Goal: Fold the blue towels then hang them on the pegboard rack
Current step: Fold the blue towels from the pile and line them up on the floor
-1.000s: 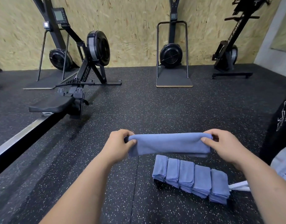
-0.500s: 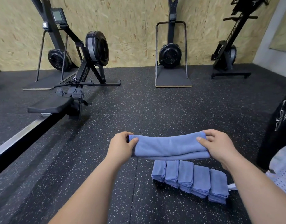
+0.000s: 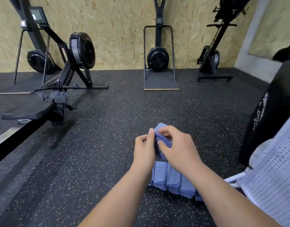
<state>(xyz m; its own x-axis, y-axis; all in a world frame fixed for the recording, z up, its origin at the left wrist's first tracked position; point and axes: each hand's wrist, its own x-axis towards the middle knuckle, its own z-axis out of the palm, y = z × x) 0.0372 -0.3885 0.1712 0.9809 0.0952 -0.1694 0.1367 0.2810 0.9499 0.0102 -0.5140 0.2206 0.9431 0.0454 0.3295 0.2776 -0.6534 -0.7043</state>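
A blue towel (image 3: pixel 160 133), folded into a small bundle, is held in the air between both hands above the floor. My left hand (image 3: pixel 145 148) grips its left side with the thumb up along the cloth. My right hand (image 3: pixel 178 148) pinches its right side, fingers curled over the folds. Most of the towel is hidden behind the hands. Below them a row of several folded blue towels (image 3: pixel 173 179) lies on the black speckled floor, partly covered by my forearms. No pegboard rack is recognisable in this view.
A rowing machine (image 3: pixel 59 89) stretches along the left. A ski trainer (image 3: pixel 159 63) and another machine (image 3: pixel 213 58) stand at the chipboard wall. A black punching bag (image 3: pixel 272 115) and a white perforated panel (image 3: pixel 272 182) are at the right.
The towel was stretched wide between my hands; both hands have come together, folding it into a small bundle. The view has dropped slightly.
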